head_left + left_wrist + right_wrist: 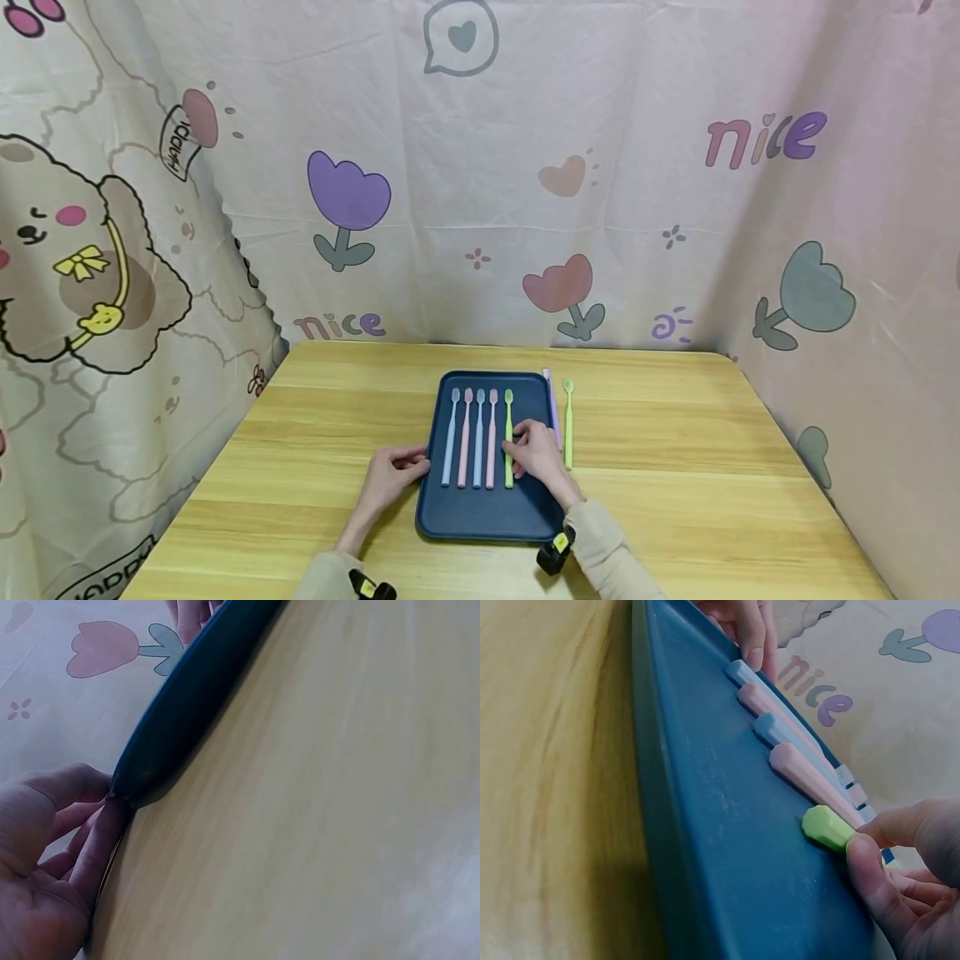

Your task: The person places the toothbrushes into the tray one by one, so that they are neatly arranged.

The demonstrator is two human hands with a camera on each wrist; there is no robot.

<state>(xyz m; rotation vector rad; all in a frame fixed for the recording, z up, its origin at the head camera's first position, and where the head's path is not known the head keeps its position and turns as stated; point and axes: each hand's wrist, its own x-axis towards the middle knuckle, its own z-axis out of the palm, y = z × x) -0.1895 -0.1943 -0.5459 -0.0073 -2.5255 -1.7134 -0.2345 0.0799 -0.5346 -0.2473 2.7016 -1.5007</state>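
A dark blue tray (487, 517) lies on the table with toothbrushes side by side in it, heads toward the far edge. From the left they run light blue (450, 450), pink (463, 450), light blue (477, 450), pink (491, 450), then a green toothbrush (508, 417). My right hand (542, 457) pinches the green toothbrush's handle between thumb and finger, its handle end (826, 826) showing in the right wrist view. With thumb and fingers, my left hand (392, 479) grips the tray's left rim; the left wrist view shows the tray's side (187, 720) there.
Just right of the tray, a purple toothbrush (550, 392) lies against its edge, partly hidden by my right hand. Another green toothbrush (568, 425) lies beside it on the wooden table (675, 500). A printed curtain (465, 167) hangs behind the table and along its sides.
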